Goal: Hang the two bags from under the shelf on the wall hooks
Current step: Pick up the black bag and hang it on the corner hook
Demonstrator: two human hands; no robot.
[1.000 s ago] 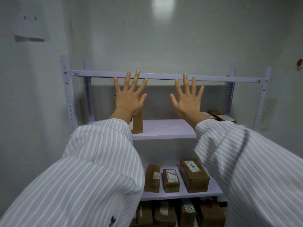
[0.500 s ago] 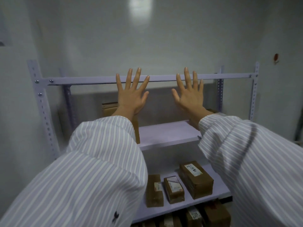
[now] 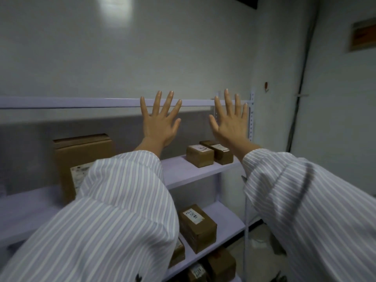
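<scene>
Both hands are raised with fingers spread wide and holding nothing, the left hand [image 3: 160, 123] and right hand [image 3: 230, 123] side by side in front of the top rail of the pale lilac metal shelving rack [image 3: 91, 103]. Open air lies between the palms and the smooth grey-white wall [image 3: 142, 47]. At 3 o'clock the rack's perforated upright [image 3: 251, 110] ends near the corner. Brown cardboard boxes [image 3: 200, 156] sit on the matte boards; striped cotton sleeves [image 3: 114, 210] fill 6 o'clock. Neither bag nor hooks are in view

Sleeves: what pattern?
White with thin lavender-grey vertical stripes on both sleeves, clearest in the head view, the only one.
</scene>
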